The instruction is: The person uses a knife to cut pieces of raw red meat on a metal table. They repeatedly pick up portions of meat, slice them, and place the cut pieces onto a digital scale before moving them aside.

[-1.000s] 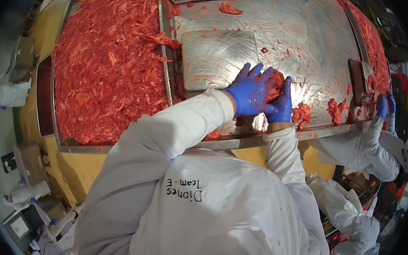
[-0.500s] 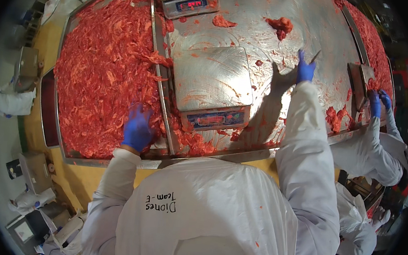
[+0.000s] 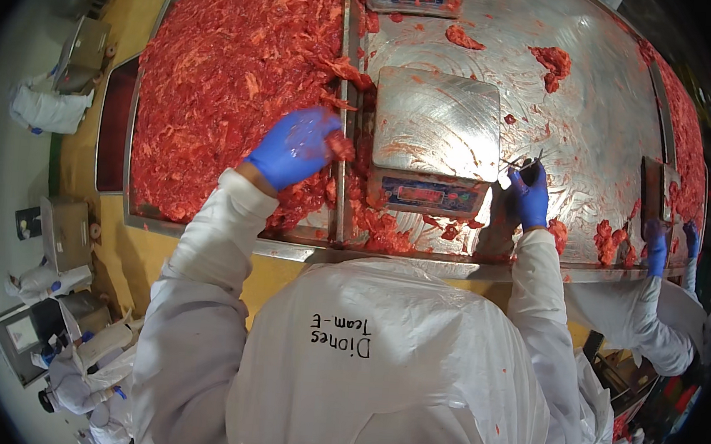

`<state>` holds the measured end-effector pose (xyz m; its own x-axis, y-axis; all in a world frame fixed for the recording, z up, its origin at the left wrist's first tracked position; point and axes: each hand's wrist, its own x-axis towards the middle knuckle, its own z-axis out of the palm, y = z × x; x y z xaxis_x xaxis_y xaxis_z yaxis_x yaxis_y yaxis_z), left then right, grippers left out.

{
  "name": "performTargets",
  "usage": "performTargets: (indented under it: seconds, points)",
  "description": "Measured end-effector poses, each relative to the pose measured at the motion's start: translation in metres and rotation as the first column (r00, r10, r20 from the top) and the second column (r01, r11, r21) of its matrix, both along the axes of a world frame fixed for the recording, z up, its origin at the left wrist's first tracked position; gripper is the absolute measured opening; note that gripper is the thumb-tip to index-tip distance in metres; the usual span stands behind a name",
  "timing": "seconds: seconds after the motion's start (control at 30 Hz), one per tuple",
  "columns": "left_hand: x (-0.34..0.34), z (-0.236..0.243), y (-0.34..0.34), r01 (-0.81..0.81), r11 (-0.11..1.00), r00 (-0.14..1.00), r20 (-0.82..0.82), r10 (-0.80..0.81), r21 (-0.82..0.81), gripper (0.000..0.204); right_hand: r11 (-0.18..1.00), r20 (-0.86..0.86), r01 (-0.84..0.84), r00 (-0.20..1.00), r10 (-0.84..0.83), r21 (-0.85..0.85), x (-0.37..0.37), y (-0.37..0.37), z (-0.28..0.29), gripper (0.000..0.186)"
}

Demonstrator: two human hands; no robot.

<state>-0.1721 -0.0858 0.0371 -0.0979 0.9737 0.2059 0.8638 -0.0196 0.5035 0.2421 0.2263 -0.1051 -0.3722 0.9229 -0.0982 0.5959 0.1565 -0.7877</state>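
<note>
One meat piece (image 3: 341,147) is pinched in my left hand (image 3: 293,147); my right hand (image 3: 531,197) grips one thin tool (image 3: 529,166) near two scales (image 3: 439,116).

A wide fisheye camera on the person's head is looking steeply down: the white plastic apron (image 3: 409,389) is filling the near foreground, the blue-gloved left hand (image 3: 293,146) and blue-gloved right hand (image 3: 531,198) are showing mid-frame, the flat steel table (image 3: 600,133) is stretching beyond.
</note>
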Motion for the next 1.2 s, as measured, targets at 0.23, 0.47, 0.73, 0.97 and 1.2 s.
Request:
performTargets:
  seconds: [0.23, 0.47, 0.73, 0.97, 1.2]
  points:
    - [0.053, 0.089, 0.096, 0.132, 0.961, 0.979, 0.122, -0.166, 0.245, 0.03, 0.998, 0.004, -0.011, 1.0, 0.012, -0.065, 0.008, 0.005, -0.007, 0.093]
    - [0.089, 0.136, 0.154, 0.09, 0.837, 0.969, 0.148, -0.2, 0.54, 0.03, 0.996, 0.013, 0.004, 1.0, -0.003, -0.087, 0.012, -0.013, 0.012, 0.089]
    - [0.044, 0.005, 0.082, -0.037, 0.992, 0.99, 0.134, 0.053, -0.116, 0.072, 0.95, -0.424, -0.004, 0.895, -0.136, -0.312, 0.028, -0.051, 0.041, 0.039]
    - [0.083, -0.083, 0.031, -0.433, 0.732, 0.858, -0.491, 0.154, -0.527, 0.061, 0.596, -0.302, -0.637, 0.764, 0.57, -0.488, -0.026, -0.125, 0.124, 0.026]
    - [0.039, -0.022, 0.047, -0.227, 0.906, 0.974, -0.081, 0.212, -0.356, 0.041, 0.439, -0.512, -0.617, 0.787, 0.344, -0.653, -0.14, -0.151, 0.133, 0.027]
